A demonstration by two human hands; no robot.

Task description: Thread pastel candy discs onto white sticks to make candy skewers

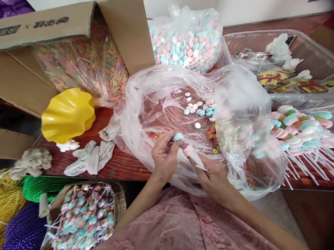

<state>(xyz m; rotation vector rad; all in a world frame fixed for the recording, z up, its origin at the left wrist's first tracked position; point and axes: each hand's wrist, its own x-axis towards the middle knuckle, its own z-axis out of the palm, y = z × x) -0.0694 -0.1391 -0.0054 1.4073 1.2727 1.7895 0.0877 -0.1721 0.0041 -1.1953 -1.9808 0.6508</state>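
Note:
My left hand (165,157) pinches a pale blue round candy (178,136) between thumb and fingers. Close beside it, my right hand (212,175) is closed around a white stick (198,161) with a pink candy (187,150) at its upper end. Whether the blue candy touches the stick's tip I cannot tell. Beneath both hands lies an opened clear plastic bag (131,93). Loose white, pink and blue candies (207,109) rest inside it, near small ring-shaped candies (213,137).
Finished candy sticks (303,128) are piled at right, by a clear plastic tub (315,55). A bag of pastel candies (190,44) stands behind. At left are a cardboard box (133,29), a yellow wavy bowl (66,114), pale gloves (91,158) and a container of wrapped lollipops (84,216).

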